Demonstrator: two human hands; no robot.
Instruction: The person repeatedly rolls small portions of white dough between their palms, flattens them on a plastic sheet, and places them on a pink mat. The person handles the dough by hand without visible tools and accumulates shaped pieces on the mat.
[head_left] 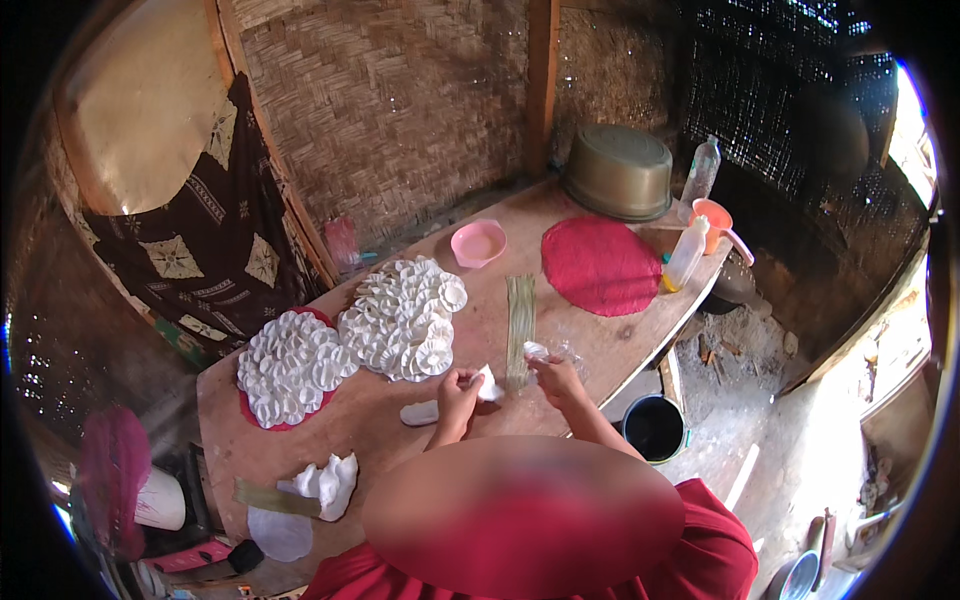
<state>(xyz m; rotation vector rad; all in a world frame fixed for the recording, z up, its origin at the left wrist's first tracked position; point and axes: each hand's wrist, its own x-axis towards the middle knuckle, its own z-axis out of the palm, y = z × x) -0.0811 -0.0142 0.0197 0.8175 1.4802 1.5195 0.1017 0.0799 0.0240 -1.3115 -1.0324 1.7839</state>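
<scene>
A bare wooden table [420, 290] stands on a pale floor against a woven bamboo wall [390, 90] with wooden posts; one dark patterned cloth [200, 240] hangs at the left, and one black bucket [654, 428] sits beside the table's right edge. On the tabletop are two heaps of ruffled white discs [400, 320], too many to count, one pink bowl [478, 243], one upturned basin [618, 172], two bottles [702, 168], one orange dipper [712, 218] and two round magenta mats [603, 266], one under the left heap. Two ribbed leaf strips [521, 320] lie there, one ahead of the hands, one lower left beside a white lump [338, 486]. The left hand [459, 396] pinches a soft white piece [488, 386] near the first strip's lower end; the right hand [558, 380] grasps a small white pat [535, 350] just right of it.
</scene>
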